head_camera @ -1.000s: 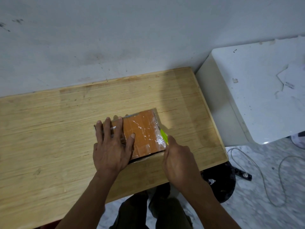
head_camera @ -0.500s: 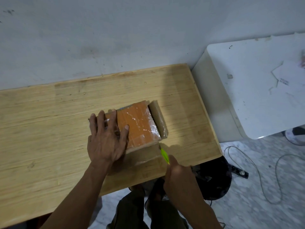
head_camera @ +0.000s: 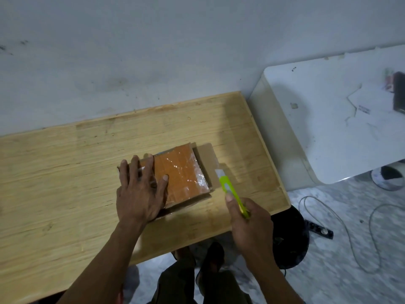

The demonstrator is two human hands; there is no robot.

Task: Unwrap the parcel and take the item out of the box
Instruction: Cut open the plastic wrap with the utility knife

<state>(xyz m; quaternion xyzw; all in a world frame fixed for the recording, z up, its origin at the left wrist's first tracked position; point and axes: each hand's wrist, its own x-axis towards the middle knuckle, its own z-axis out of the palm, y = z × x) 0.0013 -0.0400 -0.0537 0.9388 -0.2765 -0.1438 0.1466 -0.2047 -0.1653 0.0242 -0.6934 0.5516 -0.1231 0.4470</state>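
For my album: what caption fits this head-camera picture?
Left hand pins the parcel; right hand holds a green cutter.

Counting what's showing: 1 parcel (head_camera: 182,174) sitting on 1 wooden table (head_camera: 65,167), w/ 2 cardboard flaps lying open, 1 on the right side (head_camera: 208,163) & 1 on the near side (head_camera: 186,200). 1 green box cutter (head_camera: 232,190). 2 hands working: left hand (head_camera: 138,191), right hand (head_camera: 249,218). 1 white cabinet (head_camera: 328,128) standing beside the table. 1 power strip (head_camera: 318,228) & approx. 2 cable loops (head_camera: 341,222) lying on the floor.
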